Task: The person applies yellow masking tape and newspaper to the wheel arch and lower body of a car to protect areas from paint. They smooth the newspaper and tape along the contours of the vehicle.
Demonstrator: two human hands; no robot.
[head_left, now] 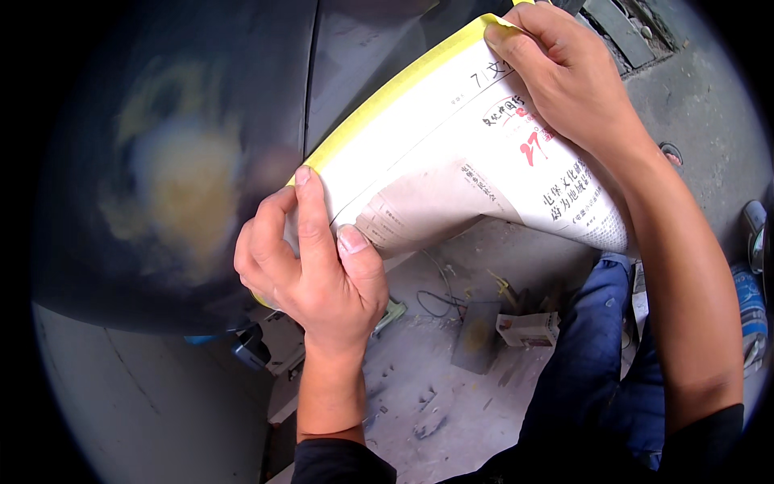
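A sheet of newspaper (pixel 419 181) stretches between my two hands, its lower part curling and sagging. Yellow masking tape (pixel 395 87) runs along its upper edge, beside the seam of a dark, glossy vehicle panel (pixel 270 56). My left hand (pixel 322 266) grips the lower left end, index fingertip on the tape at the seam and thumb on the paper. At the upper right corner, my right hand (pixel 564 77) pinches the taped edge between thumb and fingers. Left of the seam, the panel has a dull, yellowish sanded patch (pixel 189 185).
Below the paper, a flat grey piece (pixel 477 337), a folded printed paper or carton (pixel 528 329) and a thin dark cable (pixel 435 302) lie on the dusty floor (pixel 411 395). A blue container (pixel 750 306) stands at the far right. Dark metal parts (pixel 621 32) lie at upper right.
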